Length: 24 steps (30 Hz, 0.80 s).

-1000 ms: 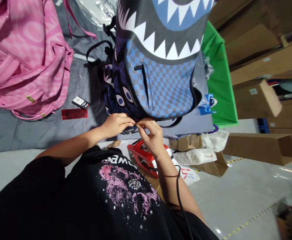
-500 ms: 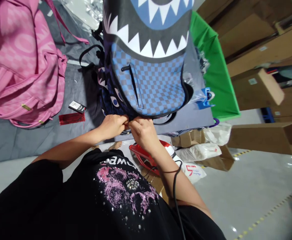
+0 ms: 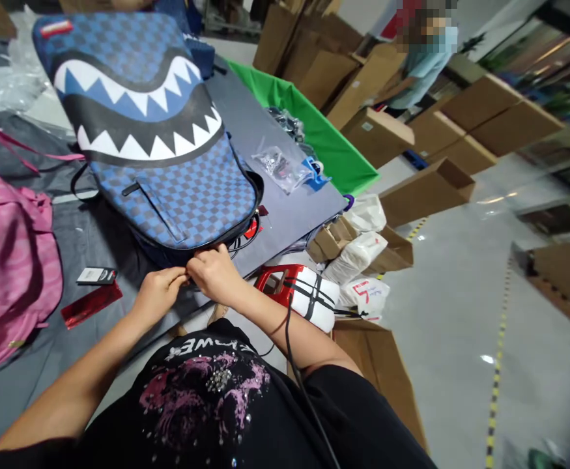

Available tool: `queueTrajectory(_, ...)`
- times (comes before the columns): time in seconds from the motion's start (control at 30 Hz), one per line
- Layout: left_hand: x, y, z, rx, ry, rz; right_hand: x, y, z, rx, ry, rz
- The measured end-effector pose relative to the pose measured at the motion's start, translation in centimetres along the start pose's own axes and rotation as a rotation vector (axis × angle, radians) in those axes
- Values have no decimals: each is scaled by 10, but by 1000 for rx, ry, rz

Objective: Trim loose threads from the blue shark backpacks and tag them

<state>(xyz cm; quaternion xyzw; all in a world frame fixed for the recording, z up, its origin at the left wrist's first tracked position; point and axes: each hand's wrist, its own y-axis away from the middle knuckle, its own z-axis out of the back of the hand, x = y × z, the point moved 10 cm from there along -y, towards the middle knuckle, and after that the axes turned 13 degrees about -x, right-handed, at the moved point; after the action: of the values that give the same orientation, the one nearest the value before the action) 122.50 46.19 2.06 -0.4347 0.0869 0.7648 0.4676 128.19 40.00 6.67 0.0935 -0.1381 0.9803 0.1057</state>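
A blue checkered backpack (image 3: 167, 189) with a shark-mouth print lies on the grey table cover (image 3: 275, 215). Both my hands meet at its near bottom edge. My left hand (image 3: 160, 293) is closed in a pinch, fingertips against the right hand. My right hand (image 3: 213, 270) is closed too, pinching something small at the backpack's edge that I cannot make out. A small red tag (image 3: 252, 228) shows beside the bag's lower right rim.
A pink backpack (image 3: 6, 260) lies at the left, with a black tag (image 3: 96, 275) and a red strip (image 3: 92, 304) near it. A clear bag of small parts (image 3: 279, 166), a green cloth (image 3: 314, 137), a red stool (image 3: 285, 280), cardboard boxes and another person (image 3: 416, 65) stand to the right.
The view has swung right and up, showing more floor, boxes and the other person. My hands stay together at the backpack's bottom edge, still pinched.
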Motion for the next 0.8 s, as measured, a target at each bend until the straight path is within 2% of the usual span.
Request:
queueTrajectory(0.17, 10, -1, 15, -142, -120, 137, -2, 4, 0, -35, -45, -17)
queueTrajectory(0.3, -1, 3, 7, -50, 4, 100, -8, 6, 3, -96, -165, -66)
queueTrajectory(0.43, 0, 5, 19, -154, -115, 131, -12, 10, 4, -143, -302, -75)
queueTrajectory(0.57, -8, 9, 9, -77, -102, 115, -14, 11, 4, -169, -384, -65)
queueTrajectory(0.6, -9, 11, 9, -86, -123, 125, -14, 12, 4, -170, -401, -53)
queueTrajectory(0.73, -12, 18, 22, -261, -236, 214, -16, 14, 5, -159, -446, -14)
queueTrajectory(0.8, -17, 22, 17, -237, -192, 215, -17, 15, 6, -159, -461, 1)
